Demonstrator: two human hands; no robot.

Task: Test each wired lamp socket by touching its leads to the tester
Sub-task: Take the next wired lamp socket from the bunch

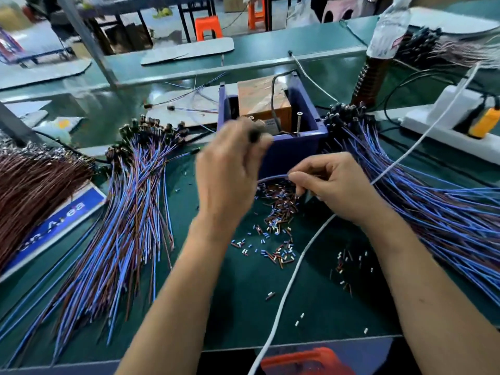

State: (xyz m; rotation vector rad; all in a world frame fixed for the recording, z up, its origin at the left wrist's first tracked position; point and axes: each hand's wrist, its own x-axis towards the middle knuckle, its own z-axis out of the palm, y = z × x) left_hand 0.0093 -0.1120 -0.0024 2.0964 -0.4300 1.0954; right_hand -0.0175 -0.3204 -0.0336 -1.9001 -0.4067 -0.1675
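My left hand (230,169) is raised in front of the blue tester box (295,147), fingers closed on a small black lamp socket (255,135); the hand is motion-blurred. A blue lead wire (273,177) runs from it to my right hand (332,185), which pinches the wire's end just below the box. Inside the box sit a brown block (259,96) and two upright screws (299,123). One pile of wired sockets with blue and brown leads (130,212) lies to the left, another (433,201) to the right.
Cut insulation bits (278,212) litter the green mat (243,307) between my arms. A white cable (292,269) crosses the mat to a white power strip (446,123) at the right. Brown wire bundle (29,190) and a blue sign (59,220) lie far left. An orange object (300,361) sits at the near edge.
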